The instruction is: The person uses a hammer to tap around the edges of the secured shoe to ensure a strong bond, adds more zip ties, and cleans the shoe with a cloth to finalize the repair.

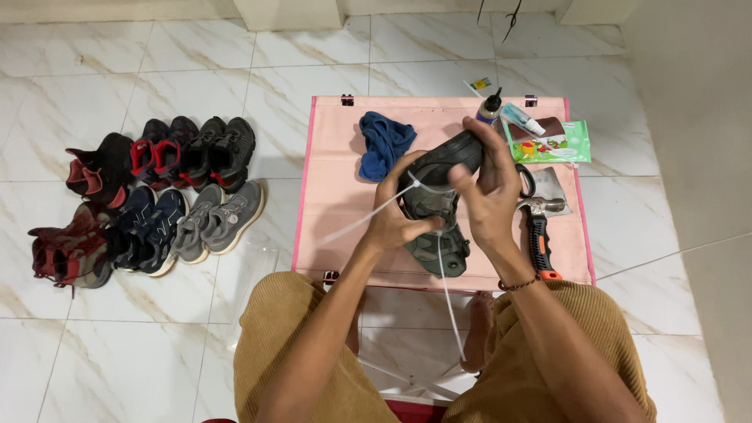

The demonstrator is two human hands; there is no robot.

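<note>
My left hand point(397, 221) pinches white thread point(368, 219) | right hand point(487, 184) grips dark sandal point(435, 205) above pink table point(337, 196) | risk: thread may slip or snap if I overpull

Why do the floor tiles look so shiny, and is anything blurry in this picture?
Head view: soft overhead light gives a pale sheen on the marble floor; hands and sandal are fairly sharp, casting faint shadows on the pink table; tile lines bow slightly toward the edges, a wide-lens effect.
</note>
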